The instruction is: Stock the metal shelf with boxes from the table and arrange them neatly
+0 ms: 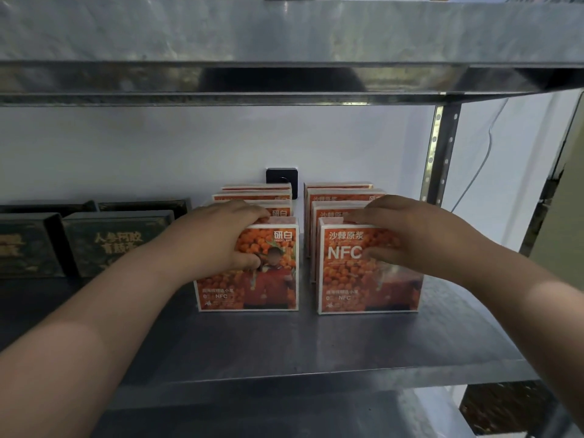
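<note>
Dark green boxes (117,245) sitting left of the left grip (227,238), well apart from it. Black wall socket (282,178) showing beyond both grips, upper shelf (284,33) hanging overhead. Left grip clamping the front-left orange box (252,286): fingers over its top edge, thumb on its face. Right grip (420,238) holding the front-right orange box (363,279) likewise. Both boxes standing upright on the shelf deck (284,343) right under the grips, three more lining up behind each.
</note>
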Available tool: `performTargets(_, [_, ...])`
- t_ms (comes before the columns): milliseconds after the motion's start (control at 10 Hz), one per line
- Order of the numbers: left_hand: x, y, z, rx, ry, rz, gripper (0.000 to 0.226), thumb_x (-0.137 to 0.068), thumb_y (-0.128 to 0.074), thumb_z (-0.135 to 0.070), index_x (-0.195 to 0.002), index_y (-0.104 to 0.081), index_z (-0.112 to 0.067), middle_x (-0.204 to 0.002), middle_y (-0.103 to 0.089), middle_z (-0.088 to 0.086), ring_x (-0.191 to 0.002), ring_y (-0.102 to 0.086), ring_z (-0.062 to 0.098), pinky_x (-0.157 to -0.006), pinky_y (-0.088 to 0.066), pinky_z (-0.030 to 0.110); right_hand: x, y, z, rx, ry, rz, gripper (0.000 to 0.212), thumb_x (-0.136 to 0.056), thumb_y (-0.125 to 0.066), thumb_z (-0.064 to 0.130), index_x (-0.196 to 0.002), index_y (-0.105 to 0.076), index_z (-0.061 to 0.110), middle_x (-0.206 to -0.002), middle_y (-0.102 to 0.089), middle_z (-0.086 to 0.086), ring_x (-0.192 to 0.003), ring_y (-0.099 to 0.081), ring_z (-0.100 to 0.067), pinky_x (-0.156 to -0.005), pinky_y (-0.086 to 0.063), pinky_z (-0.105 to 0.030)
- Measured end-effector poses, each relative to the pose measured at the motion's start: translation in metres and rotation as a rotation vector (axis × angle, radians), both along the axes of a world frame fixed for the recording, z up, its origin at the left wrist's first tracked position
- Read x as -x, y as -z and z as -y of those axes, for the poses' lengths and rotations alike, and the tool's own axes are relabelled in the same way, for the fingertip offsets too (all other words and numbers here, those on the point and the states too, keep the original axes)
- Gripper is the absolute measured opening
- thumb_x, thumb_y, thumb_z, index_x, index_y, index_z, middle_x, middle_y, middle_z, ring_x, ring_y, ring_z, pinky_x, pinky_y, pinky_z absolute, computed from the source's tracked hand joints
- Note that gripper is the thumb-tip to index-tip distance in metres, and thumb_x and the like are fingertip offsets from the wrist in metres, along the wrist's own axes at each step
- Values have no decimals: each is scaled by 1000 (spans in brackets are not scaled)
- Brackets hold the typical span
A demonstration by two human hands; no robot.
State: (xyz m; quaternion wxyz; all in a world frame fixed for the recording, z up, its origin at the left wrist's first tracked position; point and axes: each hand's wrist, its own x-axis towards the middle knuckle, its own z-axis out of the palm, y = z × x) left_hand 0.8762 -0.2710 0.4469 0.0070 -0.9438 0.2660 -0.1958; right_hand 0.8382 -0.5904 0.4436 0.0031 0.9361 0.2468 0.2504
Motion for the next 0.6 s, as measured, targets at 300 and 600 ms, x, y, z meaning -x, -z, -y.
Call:
performTargets(300, [4, 10, -3, -29, 31, 167, 87, -76, -67, -59, -151, -34, -29, -137, -40, -6, -125, -39, 16, -104, -39, 34, 8, 8, -3, -9, 12, 33, 62, -88, -66, 46, -146, -46, 36, -145, -53, 7, -126, -55, -18, -94, -50, -33])
performTargets(600, [63, 33, -23, 262, 78, 270, 67, -87, -49, -56, -147, -41, -29, -144, -45, -6, -134, -41, 17, -112, -34, 34, 54, 17, 7, -366, -90, 127, 46, -90, -59, 46, -134, -58, 33, -135, -57, 12, -122, -52, -6, -99, -41, -14])
